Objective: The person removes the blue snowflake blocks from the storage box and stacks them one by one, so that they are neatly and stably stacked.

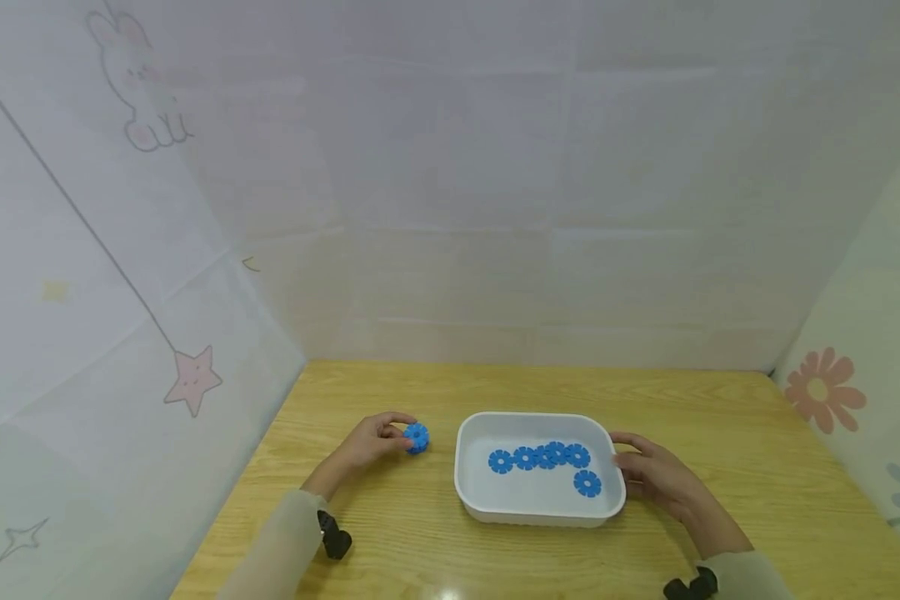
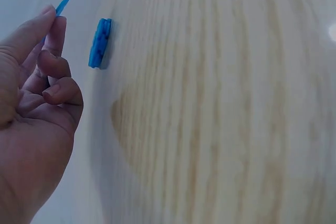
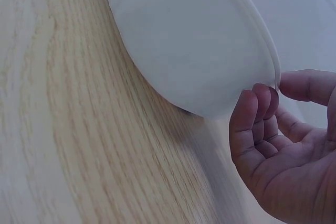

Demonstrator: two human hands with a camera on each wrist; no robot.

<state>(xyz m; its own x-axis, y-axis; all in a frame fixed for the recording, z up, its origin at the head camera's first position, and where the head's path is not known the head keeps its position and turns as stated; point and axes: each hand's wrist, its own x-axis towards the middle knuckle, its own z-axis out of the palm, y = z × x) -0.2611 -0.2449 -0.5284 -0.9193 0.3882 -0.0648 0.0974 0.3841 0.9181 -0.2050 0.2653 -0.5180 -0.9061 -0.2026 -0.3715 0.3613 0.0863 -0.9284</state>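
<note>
Between thumb and fingertips my left hand (image 1: 375, 442) pinches a thin blue notched plastic disc (image 2: 63, 4), edge-on in the left wrist view. Just beyond those fingers, a short blue stack of discs (image 2: 101, 43) stands on the wood. In the head view, held disc and stack overlap. My right hand (image 1: 660, 477) grips the right end of a white plastic tray (image 1: 487, 502), its fingertips at the rim and outer wall. Inside the tray, several blue flower-shaped discs (image 1: 525, 458) lie in an overlapping row, and a single disc (image 1: 587, 483) lies nearer the right front corner.
The light wooden table (image 1: 397, 542) carries everything. A pale cloth wall (image 1: 450, 283) rises at its back edge, with printed cloth along the left and right sides. Bare wood shows between the left hand and the tray.
</note>
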